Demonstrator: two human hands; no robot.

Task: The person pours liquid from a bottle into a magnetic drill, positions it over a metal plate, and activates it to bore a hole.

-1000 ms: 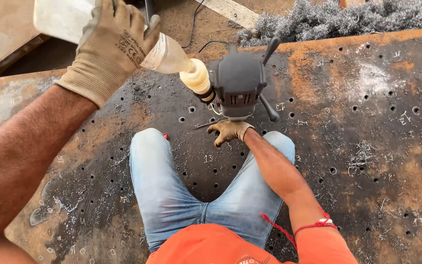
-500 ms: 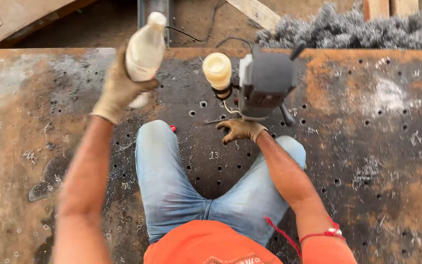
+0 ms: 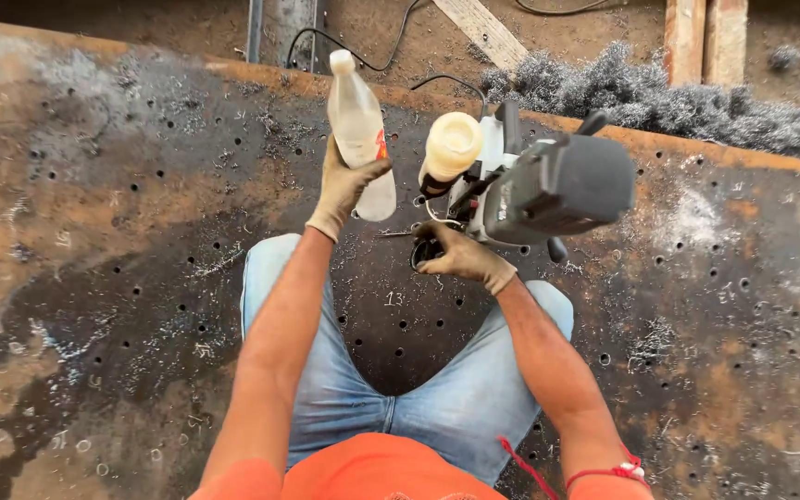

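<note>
Operator: Rusted steel plate (image 3: 94,306), head view only. I am seated on it with knees apart; it is drilled with many small holes and strewn with shavings. My left hand (image 3: 343,185), gloved, has its fingers (image 3: 368,173) wrapped round the lower body of a clear plastic bottle (image 3: 359,130), held upright above the plate just left of the drill.

Observer: State of the right hand?

Operator: Right hand (image 3: 463,259), also gloved, rests at the base of the grey magnetic drill (image 3: 548,190), fingers curled over a dark part there. I cannot tell whether they clamp it or only press on it. A cream-coloured cap (image 3: 453,143) sits on the drill's near side, close to the bottle.

Observer: Handling notes for the bottle?

Operator: I judge it light, thin-walled and soft; a hard squeeze would buckle it. The glove may slip on smooth plastic, so grip the mid-body, not the neck. The drill looks heavy and rigid.

Observer: Surroundings?

Operator: Grey metal swarf (image 3: 659,93) is heaped beyond the far edge, with a black cable (image 3: 363,56) nearby.
</note>
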